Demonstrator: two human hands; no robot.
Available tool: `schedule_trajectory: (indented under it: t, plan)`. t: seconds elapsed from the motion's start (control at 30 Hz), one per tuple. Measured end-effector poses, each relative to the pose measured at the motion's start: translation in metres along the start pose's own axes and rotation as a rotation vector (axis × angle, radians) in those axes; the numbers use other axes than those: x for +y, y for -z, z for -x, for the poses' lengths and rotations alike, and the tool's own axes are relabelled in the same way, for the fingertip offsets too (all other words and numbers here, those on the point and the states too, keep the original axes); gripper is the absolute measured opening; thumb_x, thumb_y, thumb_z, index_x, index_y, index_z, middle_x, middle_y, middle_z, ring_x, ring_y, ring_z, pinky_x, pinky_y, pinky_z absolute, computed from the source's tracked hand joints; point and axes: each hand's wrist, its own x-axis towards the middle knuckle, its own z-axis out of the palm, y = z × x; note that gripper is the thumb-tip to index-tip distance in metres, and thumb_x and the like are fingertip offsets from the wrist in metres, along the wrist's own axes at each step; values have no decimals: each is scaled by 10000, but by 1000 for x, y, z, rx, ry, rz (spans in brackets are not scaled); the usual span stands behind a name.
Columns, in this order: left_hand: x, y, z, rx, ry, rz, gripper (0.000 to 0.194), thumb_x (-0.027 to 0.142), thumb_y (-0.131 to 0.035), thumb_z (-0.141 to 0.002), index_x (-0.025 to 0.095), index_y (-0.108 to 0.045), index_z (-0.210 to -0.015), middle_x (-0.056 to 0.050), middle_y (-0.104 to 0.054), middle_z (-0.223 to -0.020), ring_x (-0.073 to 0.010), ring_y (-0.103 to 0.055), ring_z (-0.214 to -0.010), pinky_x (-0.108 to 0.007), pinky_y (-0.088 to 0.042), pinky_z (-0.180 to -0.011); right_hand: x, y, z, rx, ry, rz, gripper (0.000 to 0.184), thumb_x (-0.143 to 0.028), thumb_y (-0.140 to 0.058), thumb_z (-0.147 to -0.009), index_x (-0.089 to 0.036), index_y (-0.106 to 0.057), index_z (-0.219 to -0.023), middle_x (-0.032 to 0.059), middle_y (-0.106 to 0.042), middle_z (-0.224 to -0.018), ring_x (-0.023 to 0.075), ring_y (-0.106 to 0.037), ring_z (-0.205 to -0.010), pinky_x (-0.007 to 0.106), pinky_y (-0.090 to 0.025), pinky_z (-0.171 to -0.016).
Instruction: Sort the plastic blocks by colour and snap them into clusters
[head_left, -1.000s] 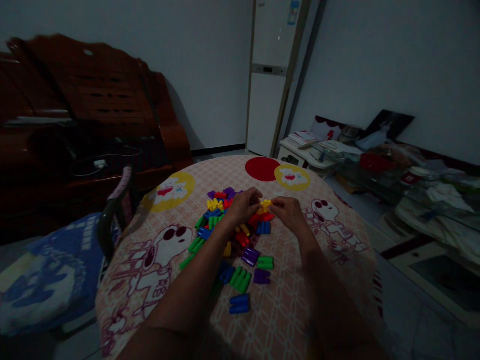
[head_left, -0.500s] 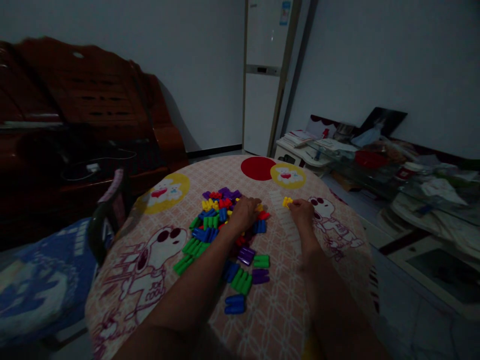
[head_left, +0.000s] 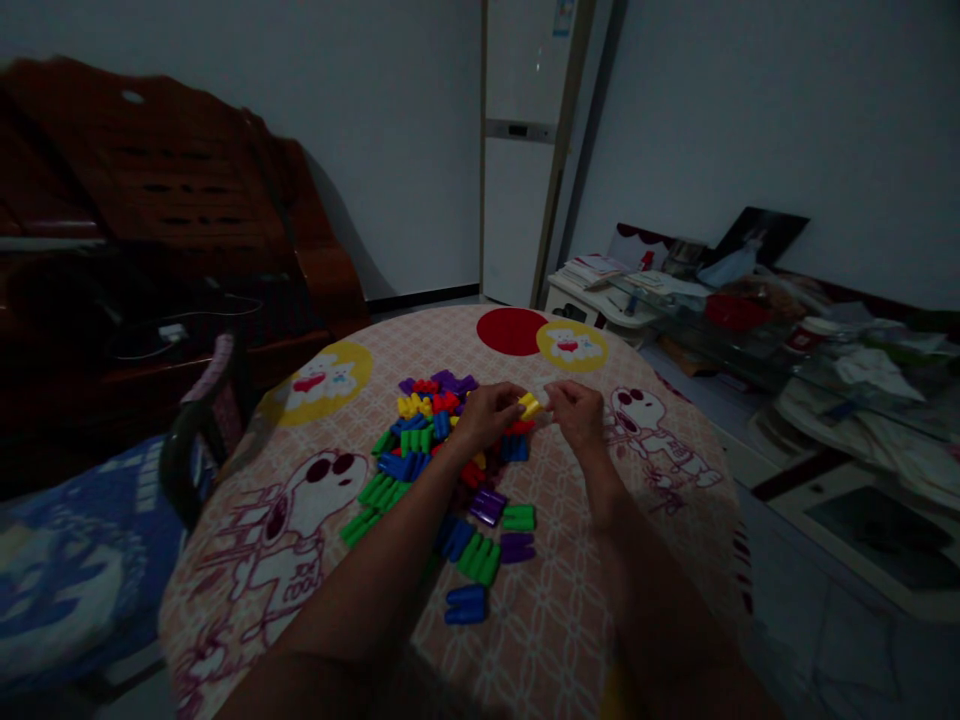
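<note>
My left hand is over the right side of a pile of plastic building blocks, its fingers closed on a yellow building block. Just to the right, my right hand is held in a pinch, with its fingertips close to the yellow block. What sits between those fingertips is too small and dark to make out. Red blocks and a blue block lie below the left hand. Nearer to me are a purple block, a green block and a blue block.
The round table has a patterned cloth. On the left is a chair with a blue cover, and behind it a wooden sofa. A cluttered glass-topped cabinet stands on the right. A tall white appliance is at the back.
My right hand has moved left, toward my left hand. A yellow block now shows at my left fingertips, while the one at my right fingertips no longer shows there. The view has shifted slightly.
</note>
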Motion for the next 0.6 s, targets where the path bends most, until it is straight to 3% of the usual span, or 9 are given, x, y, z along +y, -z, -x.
schedule_trajectory:
  t: [0.13,0.27,0.37,0.6]
  plan:
    - [3,4,1,115,66,92,275,269,-651,-773,155,-683,-1022,-17,-715,-722,-163,-672,-619,-275,-540,-612,-9,-16,9,-56,39,-24,296,-415,-589,-852,-183,-758,-925,17,-693,-704,175,-643,-643,269,-516,-614]
    - [7,9,0,187,181,230,285,278,-687,-739,163,-632,-993,24,-665,-615,-152,-651,-536,-250,-518,-535,-10,-21,13,-142,295,112,288,-328,-663,-842,-221,-756,-1094,63,-721,-955,180,-658,-785,280,-541,-735]
    - [9,11,-1,244,255,321,288,267,-710,-716,167,-608,-966,44,-639,-564,-139,-616,-468,-231,-490,-477,-6,-24,15,-194,457,220,357,-284,-675,-867,-237,-704,-1221,80,-698,-1034,207,-659,-893,315,-549,-803]
    - [21,7,1,256,340,485,244,216,-744,-723,151,-586,-898,17,-654,-555,-125,-599,-432,-214,-477,-454,-1,-29,20,-96,652,425,301,-224,-551,-951,-188,-661,-1228,113,-683,-1002,248,-634,-956,368,-540,-833]
